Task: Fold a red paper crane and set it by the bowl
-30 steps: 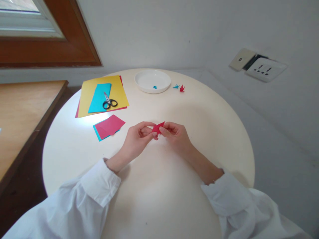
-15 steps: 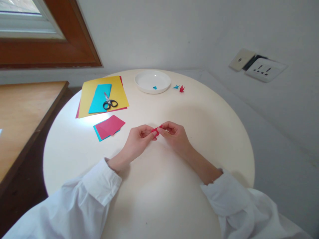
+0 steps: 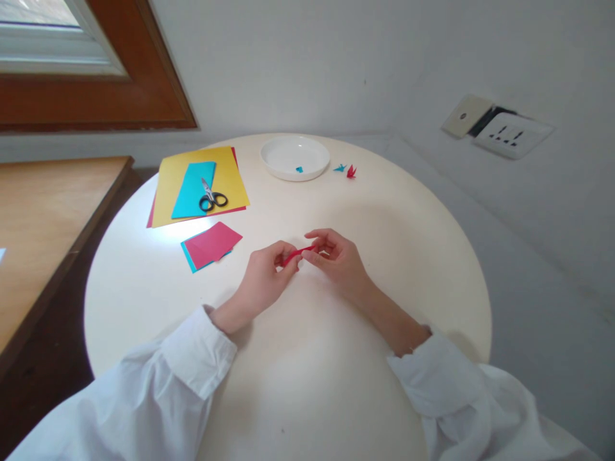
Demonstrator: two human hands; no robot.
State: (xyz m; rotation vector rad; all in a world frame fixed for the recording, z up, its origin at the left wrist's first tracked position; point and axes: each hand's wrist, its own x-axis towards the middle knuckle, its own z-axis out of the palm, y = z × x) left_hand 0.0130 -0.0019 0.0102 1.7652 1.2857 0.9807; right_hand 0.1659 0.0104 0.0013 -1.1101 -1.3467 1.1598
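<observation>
Brown window woodwork (image 3: 96, 96) filled the upper left of the frame, with a wooden ledge (image 3: 43, 218) below it at the left edge. On the round cream bench (image 3: 336, 384), a yellow sheet (image 3: 230, 176) lay upper left of centre, carrying a blue sheet (image 3: 189, 189) and black-handled scissors (image 3: 211, 197). Just below sat a red square (image 3: 211, 244) over a blue one.

Near the middle, the left hand (image 3: 262, 278) reached in from the lower left, thumb and forefinger pinched on one end of a narrow folded red paper (image 3: 298, 253). The right hand (image 3: 339, 262), coming from the lower right, pinched the other end, its remaining fingers loosely bent. Bare bench lay all around both hands, widest toward the bottom edge.

Further up, a white plate (image 3: 288, 153) held a blue scrap (image 3: 298, 169). To its right stood a tiny blue figure (image 3: 339, 168) and a tiny red figure (image 3: 351, 171), close to the far rim. A wall socket (image 3: 512, 133) sat in the upper right.
</observation>
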